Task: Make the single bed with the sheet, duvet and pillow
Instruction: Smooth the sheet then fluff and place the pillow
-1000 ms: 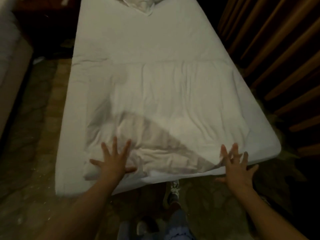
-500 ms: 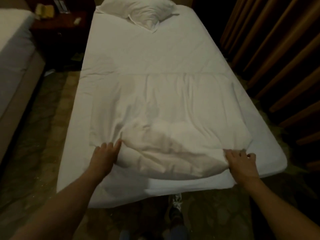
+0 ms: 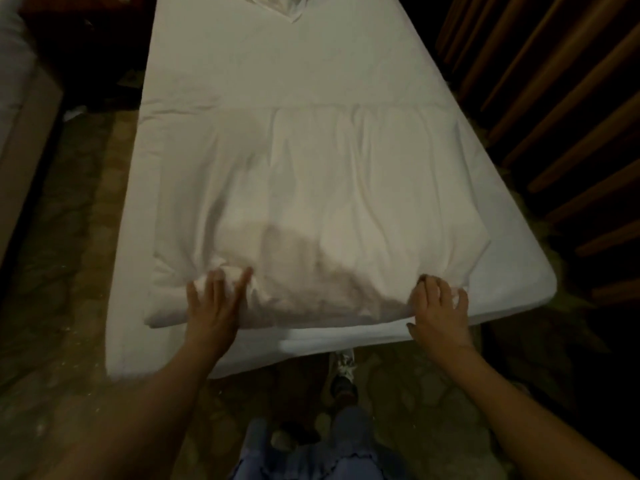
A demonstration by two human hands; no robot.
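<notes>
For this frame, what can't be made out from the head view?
- Pillow: cut off by the top edge; only its lower corner shows.
- Left hand and right hand on the duvet: blur and bunched cloth hide whether the fingertips pinch or only press.
- The other bed: mostly cut off by the left edge.

The room was dim. A mottled brown patterned floor ran along the left and near side. Heavy brown curtains hung in folds on the right. A second bed stood at the left edge, dark furniture beyond it
</notes>
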